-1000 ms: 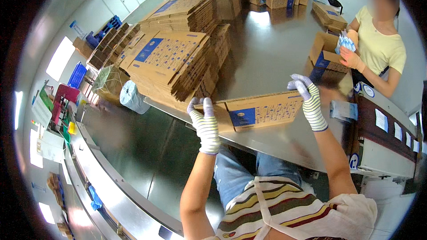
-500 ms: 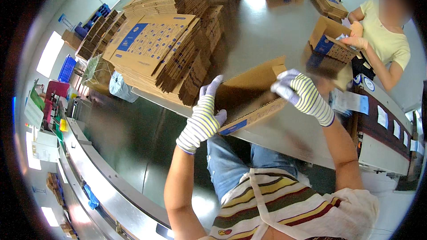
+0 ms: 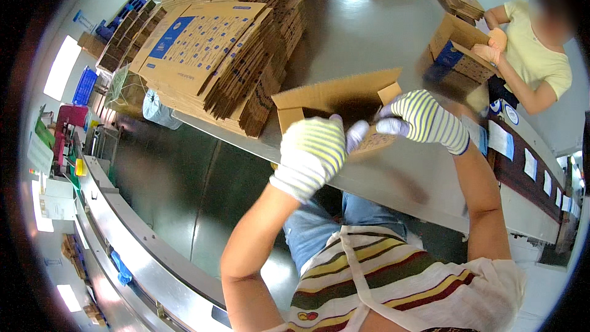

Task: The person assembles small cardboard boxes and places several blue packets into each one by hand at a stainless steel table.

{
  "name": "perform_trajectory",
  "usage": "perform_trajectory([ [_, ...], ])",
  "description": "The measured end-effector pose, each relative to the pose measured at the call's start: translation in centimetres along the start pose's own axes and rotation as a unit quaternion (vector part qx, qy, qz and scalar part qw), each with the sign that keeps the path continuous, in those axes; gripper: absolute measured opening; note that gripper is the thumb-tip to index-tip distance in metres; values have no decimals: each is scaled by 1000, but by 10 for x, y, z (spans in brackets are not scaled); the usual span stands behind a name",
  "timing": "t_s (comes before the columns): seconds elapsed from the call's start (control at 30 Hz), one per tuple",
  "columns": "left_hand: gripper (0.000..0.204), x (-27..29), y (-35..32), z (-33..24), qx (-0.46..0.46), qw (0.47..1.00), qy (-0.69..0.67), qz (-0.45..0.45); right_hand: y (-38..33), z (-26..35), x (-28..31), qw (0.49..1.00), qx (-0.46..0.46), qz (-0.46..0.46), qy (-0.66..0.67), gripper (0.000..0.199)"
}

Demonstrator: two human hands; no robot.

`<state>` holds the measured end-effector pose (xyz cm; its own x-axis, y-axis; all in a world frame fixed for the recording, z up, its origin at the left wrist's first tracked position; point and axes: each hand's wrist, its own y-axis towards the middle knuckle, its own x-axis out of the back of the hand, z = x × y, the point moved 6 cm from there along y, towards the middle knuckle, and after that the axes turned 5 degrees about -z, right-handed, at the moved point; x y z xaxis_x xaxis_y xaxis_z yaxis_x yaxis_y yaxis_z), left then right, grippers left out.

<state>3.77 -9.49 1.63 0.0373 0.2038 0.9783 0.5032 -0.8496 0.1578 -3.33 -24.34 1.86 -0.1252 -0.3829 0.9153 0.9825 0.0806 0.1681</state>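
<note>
My left hand [image 3: 311, 154] and right hand [image 3: 424, 120] grip a cardboard box [image 3: 335, 101] over the steel worktop [image 3: 369, 31], right of the flat carton stack [image 3: 215, 55].

Two gloved hands [image 3: 344, 141], two open cartons [image 3: 335, 101], two people [image 3: 534, 61]

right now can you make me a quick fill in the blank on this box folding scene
1. Both hands, the left hand and the right hand, wear ____ knit gloves.
2. They work on an opened cardboard box lying on the ____ table.
3. The stack of flat cartons lies to the person's ____.
4. The co-worker in the yellow top holds another ____.

Missing words: striped; metal; left; box
</note>
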Motion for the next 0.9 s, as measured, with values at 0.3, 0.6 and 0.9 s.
perform_trajectory([
  [0.3, 41, -33, 36, 2, -43, 995, 0, -88, 26, -38, -40, 974, 2, -187, -124, 22],
  [0.6, 53, -14, 3, 19, 9, 1000, -16, 1, -34, 11, 31, 938, 4, -344, -50, 35],
  [0.9, 58, -42, -27, -11, 104, 642, -753, -99, -42, 34, 52, 915, -122, -352, 157, 60],
])
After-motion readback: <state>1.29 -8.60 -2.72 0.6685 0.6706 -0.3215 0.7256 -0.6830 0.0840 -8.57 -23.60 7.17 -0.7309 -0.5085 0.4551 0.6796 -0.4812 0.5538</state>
